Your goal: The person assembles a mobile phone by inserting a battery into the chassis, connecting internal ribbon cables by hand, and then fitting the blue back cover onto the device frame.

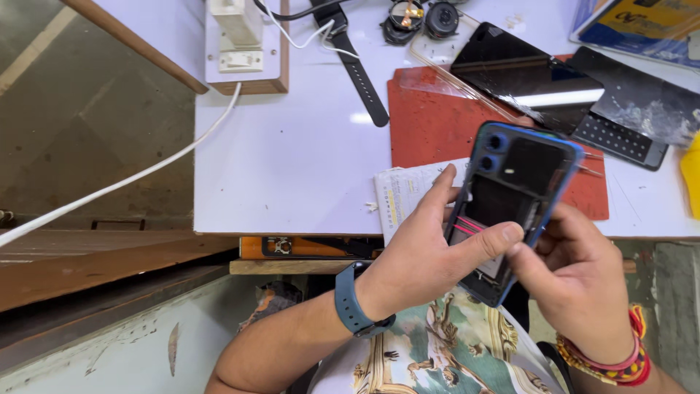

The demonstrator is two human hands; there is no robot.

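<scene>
Left hand (423, 255): my grip is closed on the opened phone (510, 204), thumb across its inside.
Right hand (576, 281): at 3 o'clock, fingertips pinched on the phone's edge, perhaps on a small part.
Phone: held above the table (292, 160) edge.
Red mat (430, 124): at 12 o'clock, beyond.

Left hand (423, 255) thumb extended, right hand (576, 277) fingers pinched, hands touching

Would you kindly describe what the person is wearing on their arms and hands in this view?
Both forearms are bare, with no sleeves or gloves. The left hand has a slate-blue wristband, like a watch strap, around its wrist. The right hand wears a bundle of red and yellow threads and bangles at the wrist. No rings can be made out.
</scene>
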